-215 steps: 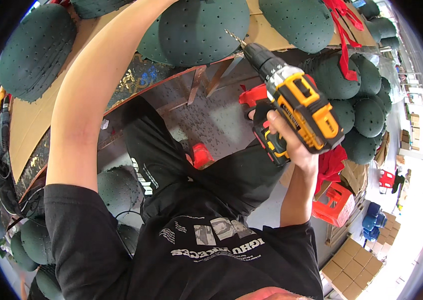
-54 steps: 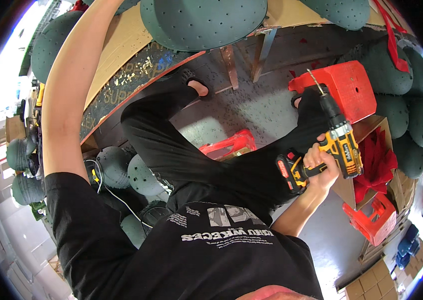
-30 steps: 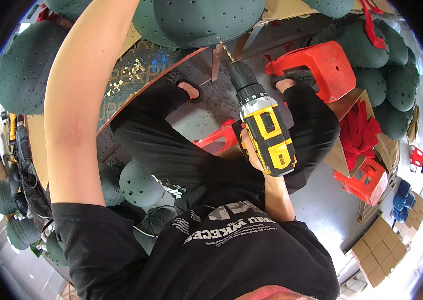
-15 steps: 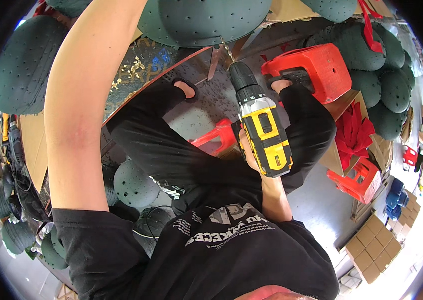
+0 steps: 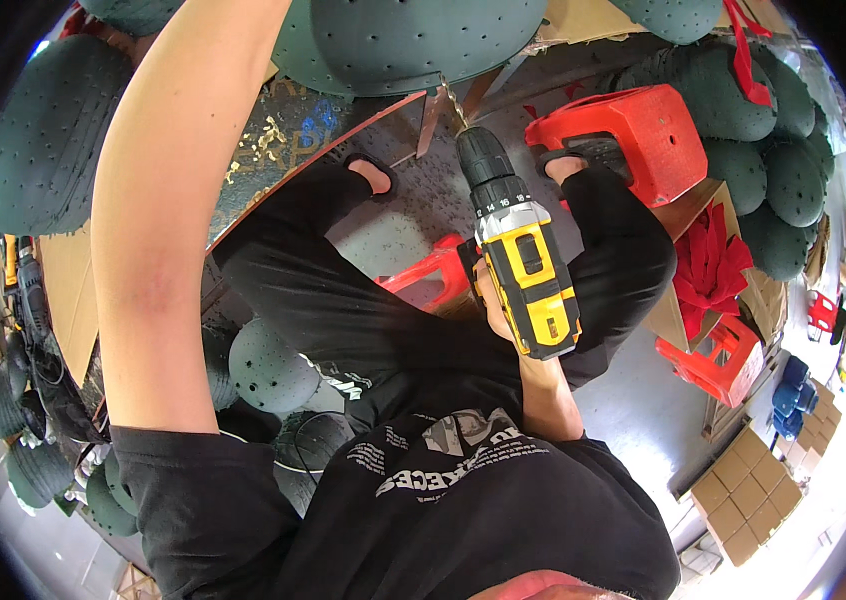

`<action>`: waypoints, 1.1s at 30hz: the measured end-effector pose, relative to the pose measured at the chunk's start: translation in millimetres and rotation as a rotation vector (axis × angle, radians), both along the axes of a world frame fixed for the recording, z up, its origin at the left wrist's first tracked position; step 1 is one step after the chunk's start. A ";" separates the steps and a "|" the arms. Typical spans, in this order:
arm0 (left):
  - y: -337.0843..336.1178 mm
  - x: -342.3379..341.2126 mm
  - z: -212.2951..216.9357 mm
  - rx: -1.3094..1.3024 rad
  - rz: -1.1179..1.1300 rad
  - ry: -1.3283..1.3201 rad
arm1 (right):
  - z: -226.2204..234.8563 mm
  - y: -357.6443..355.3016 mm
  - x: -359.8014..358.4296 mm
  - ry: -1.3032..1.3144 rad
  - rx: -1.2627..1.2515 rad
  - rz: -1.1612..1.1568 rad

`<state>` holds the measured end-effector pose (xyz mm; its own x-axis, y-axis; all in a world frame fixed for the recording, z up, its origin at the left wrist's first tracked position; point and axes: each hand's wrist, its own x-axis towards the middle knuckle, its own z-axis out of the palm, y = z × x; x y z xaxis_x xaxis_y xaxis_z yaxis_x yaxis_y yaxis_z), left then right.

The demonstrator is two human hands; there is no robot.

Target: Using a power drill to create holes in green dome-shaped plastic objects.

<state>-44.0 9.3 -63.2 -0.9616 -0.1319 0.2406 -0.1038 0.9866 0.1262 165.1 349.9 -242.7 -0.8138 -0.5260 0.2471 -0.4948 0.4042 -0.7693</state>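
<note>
My right hand (image 5: 492, 305) is wrapped round the grip of a yellow and black cordless drill (image 5: 528, 265), which partly hides the fingers. Its twisted drill bit (image 5: 454, 104) points up and away from me, with the tip at the lower edge of a dark green dome-shaped shell (image 5: 428, 45) dotted with small holes. Whether the tip is in the shell or just against it, I cannot tell. Another green shell (image 5: 293, 55) shows behind its left side. My left forearm (image 5: 168, 190) reaches past the top edge, and the left hand is out of the picture.
A worktable (image 5: 273, 150) with shavings lies beyond my left arm. Red plastic stools (image 5: 668, 145) stand around my legs. More green shells (image 5: 733, 90) are stacked at the right, near a carton of red cloth (image 5: 711, 260). A large shell (image 5: 53, 135) sits far left.
The shell at the drill tip has shifted slightly right, and more of the one behind it shows. The drill has barely moved, its body tilting a little.
</note>
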 end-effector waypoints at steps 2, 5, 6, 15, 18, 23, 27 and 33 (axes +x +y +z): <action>4.4 2.1 2.1 0.010 0.022 -0.024 | -3.3 5.1 -1.5 0.337 0.171 0.063; 3.2 3.0 -0.1 0.009 0.012 0.001 | 3.0 5.2 -3.7 0.430 0.315 0.109; 2.1 3.4 -0.3 0.009 0.016 -0.001 | 6.8 4.3 -4.8 0.478 0.385 0.131; 13.2 5.0 -3.3 -0.014 0.005 0.037 | 5.2 -32.7 -47.1 -0.171 -0.197 0.116; 6.1 5.8 -1.1 -0.046 0.004 0.038 | 2.2 -39.6 -44.3 -0.089 -0.200 0.089; 11.5 10.0 7.8 -0.041 0.000 0.028 | 0.3 -27.0 -41.3 0.208 -0.035 0.148; 8.6 9.3 3.4 -0.003 0.006 0.060 | -1.4 -15.6 -31.8 0.300 0.003 0.129; 11.9 17.8 4.6 0.015 -0.021 0.061 | 31.4 10.6 -14.1 0.284 0.111 0.165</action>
<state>-26.2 21.1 -58.6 -0.9478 -0.1160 0.2971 -0.0747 0.9864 0.1467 151.1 360.5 -211.3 -0.6229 -0.6809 0.3852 -0.7482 0.3747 -0.5475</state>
